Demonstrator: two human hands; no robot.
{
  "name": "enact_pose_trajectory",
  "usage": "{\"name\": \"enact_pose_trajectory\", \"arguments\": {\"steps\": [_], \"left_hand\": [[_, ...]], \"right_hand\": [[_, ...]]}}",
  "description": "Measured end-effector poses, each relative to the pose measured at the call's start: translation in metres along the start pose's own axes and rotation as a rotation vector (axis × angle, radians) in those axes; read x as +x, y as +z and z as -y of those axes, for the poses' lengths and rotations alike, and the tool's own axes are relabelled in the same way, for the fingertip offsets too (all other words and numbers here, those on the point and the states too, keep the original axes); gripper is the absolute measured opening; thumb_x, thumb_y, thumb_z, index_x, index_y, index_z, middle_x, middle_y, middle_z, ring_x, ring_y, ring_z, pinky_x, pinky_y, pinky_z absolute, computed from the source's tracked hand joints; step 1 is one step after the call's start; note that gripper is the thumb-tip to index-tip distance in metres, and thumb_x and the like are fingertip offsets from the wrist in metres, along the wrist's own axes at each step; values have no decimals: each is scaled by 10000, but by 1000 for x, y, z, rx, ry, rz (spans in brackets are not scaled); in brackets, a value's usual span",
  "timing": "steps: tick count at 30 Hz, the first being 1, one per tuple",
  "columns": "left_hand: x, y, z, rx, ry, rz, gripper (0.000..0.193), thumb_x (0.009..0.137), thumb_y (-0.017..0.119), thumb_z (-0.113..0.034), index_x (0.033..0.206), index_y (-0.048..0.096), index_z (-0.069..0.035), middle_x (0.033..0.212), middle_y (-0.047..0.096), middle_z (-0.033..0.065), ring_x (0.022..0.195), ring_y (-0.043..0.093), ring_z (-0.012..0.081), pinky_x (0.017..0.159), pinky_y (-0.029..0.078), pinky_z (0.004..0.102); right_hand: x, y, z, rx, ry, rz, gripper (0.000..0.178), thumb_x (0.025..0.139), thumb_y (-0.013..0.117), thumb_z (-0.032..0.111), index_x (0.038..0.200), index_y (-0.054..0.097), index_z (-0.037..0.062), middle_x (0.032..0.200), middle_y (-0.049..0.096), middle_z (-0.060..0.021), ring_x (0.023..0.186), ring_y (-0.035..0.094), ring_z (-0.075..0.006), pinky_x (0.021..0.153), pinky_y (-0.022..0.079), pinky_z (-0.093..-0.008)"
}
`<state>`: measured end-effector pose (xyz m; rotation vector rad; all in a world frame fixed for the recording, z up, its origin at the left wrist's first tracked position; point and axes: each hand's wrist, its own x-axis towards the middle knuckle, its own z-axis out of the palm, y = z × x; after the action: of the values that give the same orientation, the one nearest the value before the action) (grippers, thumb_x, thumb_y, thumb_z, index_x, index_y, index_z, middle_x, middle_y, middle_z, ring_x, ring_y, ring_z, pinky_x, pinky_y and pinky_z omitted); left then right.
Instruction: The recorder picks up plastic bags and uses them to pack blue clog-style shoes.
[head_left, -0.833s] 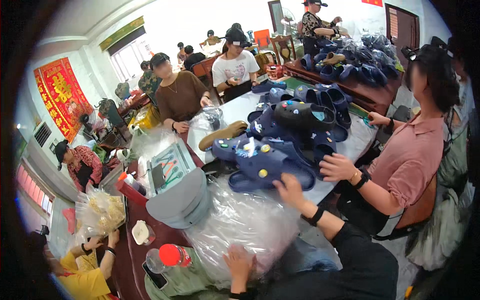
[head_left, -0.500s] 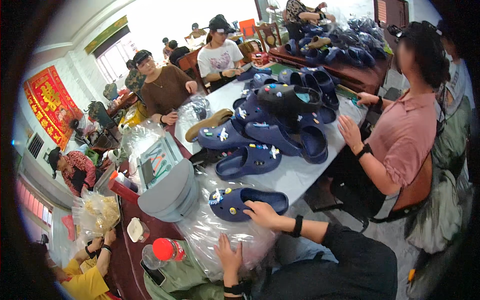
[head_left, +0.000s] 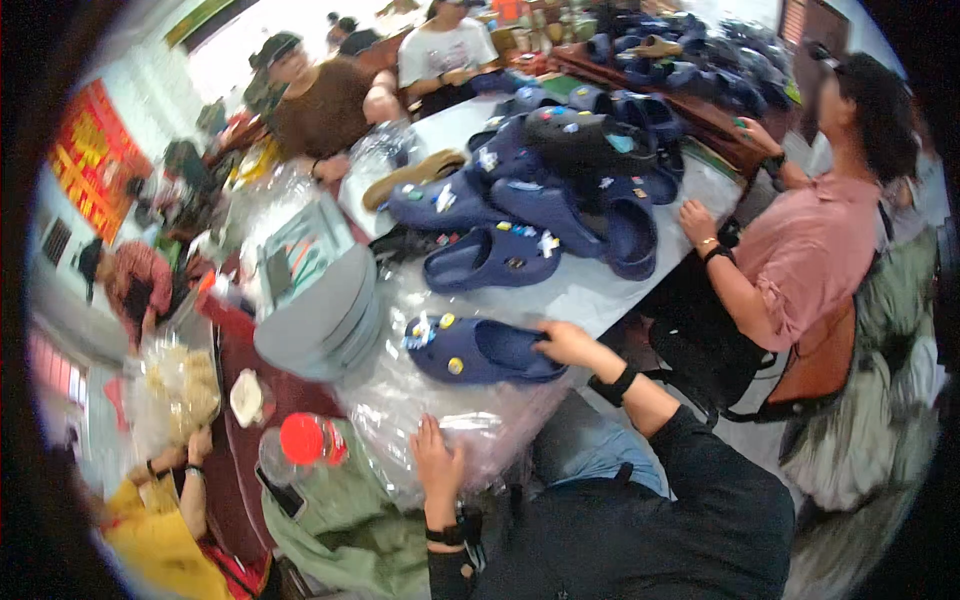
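A navy blue clog (head_left: 462, 350) with white, blue and yellow charms on its toe lies on clear plastic bags (head_left: 400, 405) at the table's near side. At its heel end, my right hand (head_left: 580, 347) has its fingers closed on the rim. My left hand (head_left: 437, 465) rests on the plastic nearer to me, fingers stretched out and holding nothing. Just beyond the clog sits another navy clog (head_left: 492, 258) with charms. Behind that rises a pile of navy clogs (head_left: 545, 210), with a black clog (head_left: 590, 138) on top and a tan clog (head_left: 412, 180) at its left.
Stacked grey trays (head_left: 320, 310) with tools in the top one stand to the left. A red-lidded jar (head_left: 310, 440) and a white cup (head_left: 250, 397) are nearer. Green cloth (head_left: 330, 530) lies by my left arm. A person in pink (head_left: 815, 255) sits at the right; others work around the tables.
My right hand has shifted from the clog's side opening to its heel rim. The left hand stays on the plastic. My view has tilted, so the scene sits higher in the picture.
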<state>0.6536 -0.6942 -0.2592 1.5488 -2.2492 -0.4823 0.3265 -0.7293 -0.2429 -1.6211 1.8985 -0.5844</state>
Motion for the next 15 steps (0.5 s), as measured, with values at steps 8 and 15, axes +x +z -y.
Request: {"name": "enact_pose_trajectory", "arguments": {"steps": [8,15], "left_hand": [[0,-4,15,35,66,11,611,804,591,-271,1271,410,79,1354,390,224,1258,376,324,1068,231,438],[8,-13,8,-33,33,-121,489,763,608,-197,1176,527,50,1250,517,179,1071,502,314,949,352,419]], "right_hand": [[-37,-34,23,398,185,10,288,822,585,225,944,634,-31,738,629,-74,668,549,-149,622,433,-277],[-82,-49,-17,1219,407,-3,348,779,560,96,1096,553,-47,912,629,-74,781,616,-164,721,497,-296]]}}
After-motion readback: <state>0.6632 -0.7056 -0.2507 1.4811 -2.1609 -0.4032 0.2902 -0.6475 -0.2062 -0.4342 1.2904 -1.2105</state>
